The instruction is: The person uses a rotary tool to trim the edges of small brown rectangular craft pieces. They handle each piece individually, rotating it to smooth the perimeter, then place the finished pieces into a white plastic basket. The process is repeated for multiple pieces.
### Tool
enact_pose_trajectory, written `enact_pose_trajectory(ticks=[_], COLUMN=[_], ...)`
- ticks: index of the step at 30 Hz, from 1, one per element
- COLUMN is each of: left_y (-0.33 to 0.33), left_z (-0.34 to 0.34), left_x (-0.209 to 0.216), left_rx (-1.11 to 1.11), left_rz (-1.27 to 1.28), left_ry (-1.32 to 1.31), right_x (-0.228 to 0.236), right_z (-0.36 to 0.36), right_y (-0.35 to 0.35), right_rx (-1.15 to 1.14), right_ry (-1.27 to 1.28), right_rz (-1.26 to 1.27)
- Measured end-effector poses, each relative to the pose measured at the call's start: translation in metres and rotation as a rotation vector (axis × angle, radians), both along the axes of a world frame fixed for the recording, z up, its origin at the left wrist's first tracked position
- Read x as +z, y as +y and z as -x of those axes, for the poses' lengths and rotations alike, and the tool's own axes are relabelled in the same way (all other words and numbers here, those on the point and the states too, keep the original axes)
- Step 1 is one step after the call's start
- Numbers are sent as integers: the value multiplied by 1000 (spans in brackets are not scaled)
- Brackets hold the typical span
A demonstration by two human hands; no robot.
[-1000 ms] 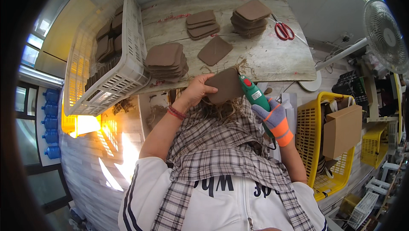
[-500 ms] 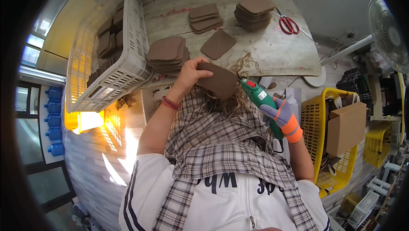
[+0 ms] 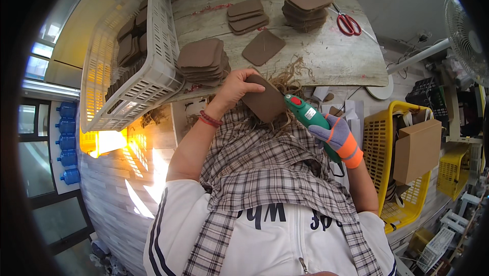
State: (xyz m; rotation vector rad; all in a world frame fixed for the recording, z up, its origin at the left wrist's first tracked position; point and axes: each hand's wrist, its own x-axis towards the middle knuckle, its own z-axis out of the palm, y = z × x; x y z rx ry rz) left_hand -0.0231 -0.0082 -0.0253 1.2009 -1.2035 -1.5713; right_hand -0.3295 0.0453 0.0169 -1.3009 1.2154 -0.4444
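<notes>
My left hand (image 3: 235, 91), bare, is closed on the upper left edge of a brown rounded-corner flat piece (image 3: 266, 105), held tilted over my lap. My right hand (image 3: 335, 136), in a grey and orange glove, grips a green handheld power tool (image 3: 309, 115) with a red switch. The tool's tip is at the piece's right edge; I cannot make out exact contact. Brown trimmed strips (image 3: 293, 72) lie curled behind and below the piece. Beyond my left hand stands a stack of brown pieces (image 3: 201, 54), with a single piece (image 3: 263, 48) lying to its right.
More brown pieces are stacked on the worn table (image 3: 326, 54), with red-handled scissors (image 3: 348, 24) at its far right. A white crate (image 3: 163, 52) of brown pieces stands left. On the right are a yellow basket (image 3: 374, 154) holding a cardboard box (image 3: 418, 151), and a fan (image 3: 466, 42).
The held piece has turned, its right side dipping lower. My right hand and the tool have stayed close to its edge. More curled strips show behind the piece.
</notes>
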Motion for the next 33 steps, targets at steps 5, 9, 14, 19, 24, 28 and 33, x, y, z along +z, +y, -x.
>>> enact_pose_trajectory(ticks=[5,9,14,19,24,28,33], left_y=[3,6,7,11,14,14,17], left_z=[11,18,23,23,-7,-8,-2], left_x=[5,8,8,6,16,16,17], left_rx=[-54,-123,-195,-185,-5,26,-41], left_rz=[-59,-88,-103,-42,-36,-22,-20], left_ry=[-4,-14,-32,-82,40,25,-49], right_x=[3,3,-1,6,-9,5,1], right_z=[-5,-6,-10,-16,2,-4,-13], right_y=[1,0,-2,-3,-1,6,3], right_rx=[-12,21,17,-8,5,13,34], right_ry=[-56,-9,-8,-78,46,38,16], right_rz=[-47,-19,41,9,47,22,65])
